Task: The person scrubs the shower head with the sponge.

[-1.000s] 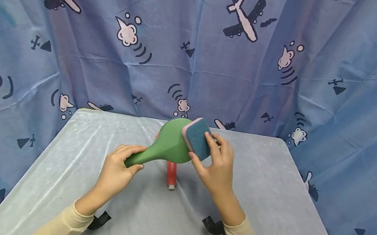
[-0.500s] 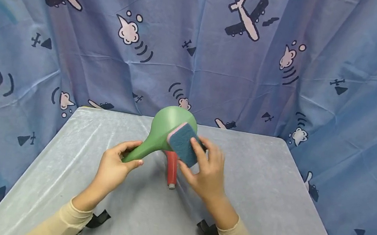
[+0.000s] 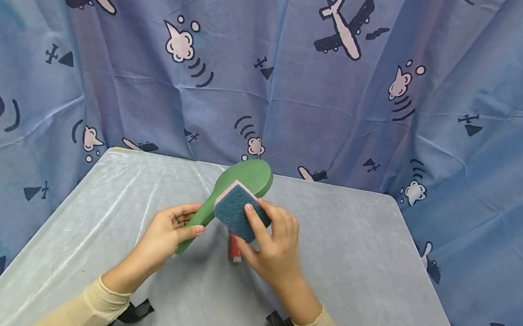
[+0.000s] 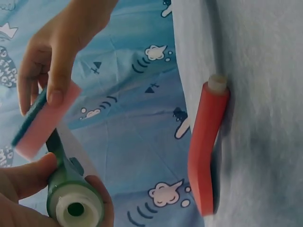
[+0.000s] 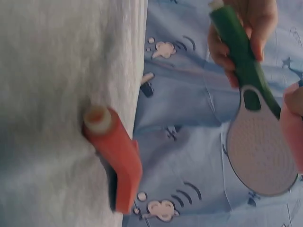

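Note:
My left hand (image 3: 163, 235) grips the handle of a green shower head (image 3: 247, 171), held tilted above the table. In the right wrist view, its pale spray face (image 5: 262, 146) shows, and in the left wrist view the hollow white connector end (image 4: 78, 209) does. A sponge (image 3: 237, 209), pink with a dark blue-green scouring side, is pinched by my right hand (image 3: 278, 245). The sponge's pink side faces the back of the shower head, near the neck; whether they touch is hard to tell.
A bent red handle-like piece (image 4: 203, 146) with a whitish round end lies on the table below the shower head. The pale cloth-covered table (image 3: 350, 280) reaches back to a blue curtain (image 3: 226, 46) printed with planes.
The sponge has slid left and down, from the round head's right edge towards the neck. The shower head has turned, its handle end now lower and steeper. Both hands keep their holds.

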### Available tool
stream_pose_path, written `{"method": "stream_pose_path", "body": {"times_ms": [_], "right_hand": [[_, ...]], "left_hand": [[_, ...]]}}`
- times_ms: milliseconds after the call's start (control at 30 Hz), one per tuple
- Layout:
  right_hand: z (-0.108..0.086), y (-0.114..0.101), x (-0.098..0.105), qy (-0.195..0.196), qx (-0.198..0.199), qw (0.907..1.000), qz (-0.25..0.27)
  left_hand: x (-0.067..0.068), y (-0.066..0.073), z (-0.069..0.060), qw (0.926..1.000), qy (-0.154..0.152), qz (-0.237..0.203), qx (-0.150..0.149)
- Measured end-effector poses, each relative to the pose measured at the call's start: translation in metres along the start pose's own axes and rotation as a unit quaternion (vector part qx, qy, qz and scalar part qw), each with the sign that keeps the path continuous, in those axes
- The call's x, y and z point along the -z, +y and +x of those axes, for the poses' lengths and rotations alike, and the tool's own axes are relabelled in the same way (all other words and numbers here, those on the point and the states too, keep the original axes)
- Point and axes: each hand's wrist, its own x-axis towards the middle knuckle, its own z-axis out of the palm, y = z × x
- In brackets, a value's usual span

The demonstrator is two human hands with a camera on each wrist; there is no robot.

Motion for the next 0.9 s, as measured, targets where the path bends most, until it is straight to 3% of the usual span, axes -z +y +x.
{"method": "stream_pose_path", "body": {"times_ms": [167,233,300,433,500,567,667,733,800,900], "right_hand": [[0.001,0.012,0.009,0.032,-0.083,0.996,-0.002],[0.002,0.012,0.01,0.041,-0.092,0.9949,0.004],[0.002,0.008,0.007,0.041,-0.065,0.9971,0.002],[0.0,-0.004,-0.002,0.031,0.028,0.9987,-0.03],[0.001,-0.004,-0.003,0.032,0.042,0.9978,-0.04],[0.003,0.001,0.001,0.041,0.017,0.9983,-0.038],[0.007,0.011,0.01,0.055,-0.053,0.997,-0.013],[0.009,0.013,0.013,0.064,-0.072,0.9953,0.002],[0.01,0.011,0.013,0.061,-0.048,0.9969,0.012],[0.011,0.006,0.012,0.043,0.036,0.9984,0.001]], "left_hand": [[-0.001,-0.002,-0.003,0.9995,-0.026,-0.006,0.015],[-0.001,-0.003,-0.004,0.9993,-0.031,-0.008,0.017],[-0.001,-0.002,-0.004,0.9992,-0.035,-0.013,0.017],[0.0,-0.002,-0.003,0.9983,-0.048,-0.028,0.02],[-0.001,-0.002,-0.002,0.9975,-0.057,-0.035,0.023],[-0.001,-0.003,-0.002,0.9967,-0.068,-0.038,0.024],[0.0,-0.005,-0.001,0.9953,-0.086,-0.042,0.016],[0.001,-0.006,0.001,0.9934,-0.101,-0.053,0.012],[0.003,-0.007,0.002,0.9897,-0.124,-0.07,0.01],[0.004,-0.008,0.004,0.9826,-0.158,-0.097,0.013]]}}
